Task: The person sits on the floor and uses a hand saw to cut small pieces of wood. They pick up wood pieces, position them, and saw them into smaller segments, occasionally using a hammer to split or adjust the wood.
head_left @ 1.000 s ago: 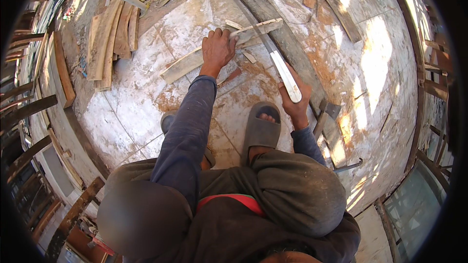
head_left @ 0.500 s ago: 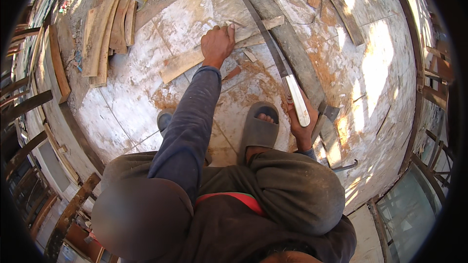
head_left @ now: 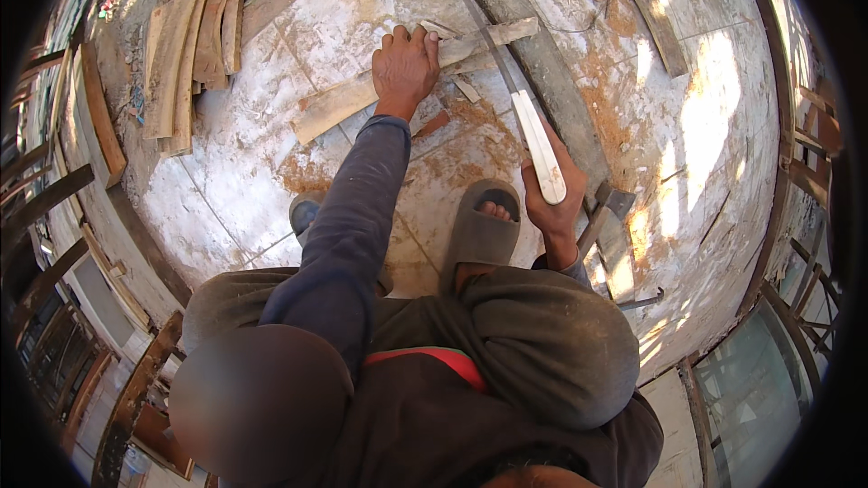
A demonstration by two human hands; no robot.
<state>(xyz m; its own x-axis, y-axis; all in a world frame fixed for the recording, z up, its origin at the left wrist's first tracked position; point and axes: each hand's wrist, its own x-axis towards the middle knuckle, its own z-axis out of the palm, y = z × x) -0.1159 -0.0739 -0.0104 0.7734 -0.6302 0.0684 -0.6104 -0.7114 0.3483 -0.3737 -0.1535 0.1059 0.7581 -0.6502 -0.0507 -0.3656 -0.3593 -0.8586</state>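
My left hand (head_left: 404, 70) presses down on a pale wooden strip (head_left: 325, 111), fingers bent over its far side and palm down. The strip lies at a slant, its right end resting across a long grey plank (head_left: 579, 140) on the floor. In my right hand (head_left: 555, 208) is a handsaw (head_left: 540, 149), gripped by its white handle. Its long dark blade stretches forward and crosses the strip near the right end. Whether the teeth have cut into the wood cannot be made out. A small reddish offcut (head_left: 432, 124) lies beside my left wrist.
Beside my right hand a hammer (head_left: 615, 200) lies by a short board. A thin bent metal bar (head_left: 642, 301) is behind it. Several wooden strips (head_left: 176, 63) are piled at the far left. My sandalled foot (head_left: 484, 226) stands on the dusty tiled floor.
My right hand and the saw have moved forward, away from me, along the blade's line. My left hand stays on the strip, which lies in nearly the same place.
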